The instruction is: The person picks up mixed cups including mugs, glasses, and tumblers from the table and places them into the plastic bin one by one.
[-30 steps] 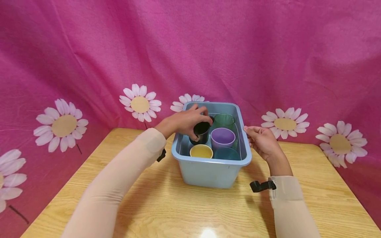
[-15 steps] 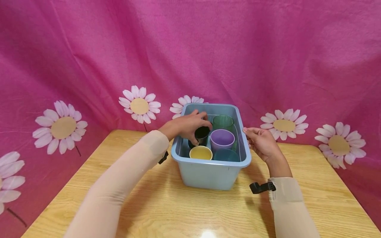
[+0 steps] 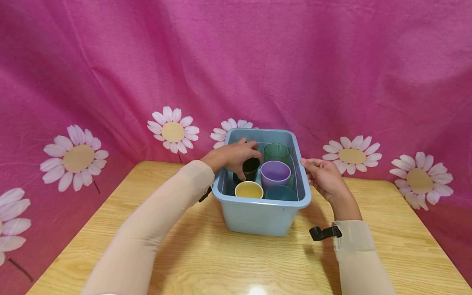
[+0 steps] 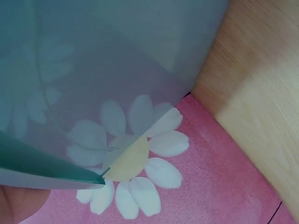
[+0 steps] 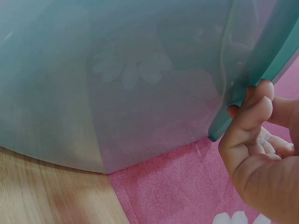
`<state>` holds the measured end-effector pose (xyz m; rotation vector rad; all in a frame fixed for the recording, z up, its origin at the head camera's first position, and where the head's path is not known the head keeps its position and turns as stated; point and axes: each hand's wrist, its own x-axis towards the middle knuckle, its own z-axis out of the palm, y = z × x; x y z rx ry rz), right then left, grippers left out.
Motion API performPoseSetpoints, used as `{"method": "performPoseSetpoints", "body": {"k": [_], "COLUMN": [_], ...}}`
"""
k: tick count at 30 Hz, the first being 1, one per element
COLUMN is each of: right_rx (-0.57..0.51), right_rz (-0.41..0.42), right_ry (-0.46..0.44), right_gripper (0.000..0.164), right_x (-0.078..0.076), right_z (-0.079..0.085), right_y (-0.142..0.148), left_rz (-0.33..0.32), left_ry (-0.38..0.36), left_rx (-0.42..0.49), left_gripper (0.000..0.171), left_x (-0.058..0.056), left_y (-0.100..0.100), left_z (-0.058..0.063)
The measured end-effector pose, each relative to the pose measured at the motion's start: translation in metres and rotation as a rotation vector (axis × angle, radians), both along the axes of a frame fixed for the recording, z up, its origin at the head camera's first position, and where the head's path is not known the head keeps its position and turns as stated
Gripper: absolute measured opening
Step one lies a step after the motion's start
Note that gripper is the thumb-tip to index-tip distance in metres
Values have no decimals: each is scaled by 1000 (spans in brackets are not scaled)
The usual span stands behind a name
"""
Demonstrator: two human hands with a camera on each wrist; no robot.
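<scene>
A light blue plastic tub [image 3: 258, 217] stands on the table, holding several cups. Inside its left part, my left hand [image 3: 237, 157] reaches over the rim and grips a black cup [image 3: 251, 167] between thumb and fingers. In front of that sits a yellow cup [image 3: 249, 190]; beside it are a purple cup [image 3: 275, 172], a clear green cup [image 3: 276, 150] and a teal cup [image 3: 281, 192]. My right hand [image 3: 324, 176] pinches the tub's right rim. In the right wrist view, thumb and fingertips meet at the tub rim [image 5: 261, 74]. The left wrist view catches only one finger [image 4: 21, 203] under the rim.
The wooden table [image 3: 236, 262] extends in front of the tub and to both sides. Right behind the tub hangs a pink cloth [image 3: 236, 61] printed with white daisies, which also closes off the left and right sides.
My left hand and the black cup have sunk slightly lower in the tub, and the left forearm has shifted a little right. My right hand keeps its pinch on the rim.
</scene>
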<state>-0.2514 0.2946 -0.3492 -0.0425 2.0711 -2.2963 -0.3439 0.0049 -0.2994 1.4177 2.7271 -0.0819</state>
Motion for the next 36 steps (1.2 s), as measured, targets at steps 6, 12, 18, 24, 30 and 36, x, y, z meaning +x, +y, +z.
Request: {"method": "performPoseSetpoints", "body": {"k": [6, 12, 18, 24, 30, 36], "right_rx": [14, 10, 21, 18, 26, 28], "right_rz": [-2, -1, -7, -7, -11, -14], "right_ry": [6, 3, 8, 4, -9, -11], "right_gripper": [18, 18, 17, 17, 18, 17], "right_x": [-1, 0, 0, -1, 0, 2], "right_z": [2, 2, 2, 3, 3, 1], "right_y": [1, 2, 0, -1, -1, 0], "left_rz": [-11, -27, -7, 16, 12, 21], "left_ry": [23, 42, 20, -7, -19, -14], "left_rx": [-78, -134, -176, -184, -215, -257], "left_gripper": [71, 71, 76, 77, 76, 75], "left_x": [1, -1, -2, -1, 1, 3], "left_y": [4, 7, 9, 9, 10, 12], "left_z": [-1, -5, -8, -7, -8, -10]}}
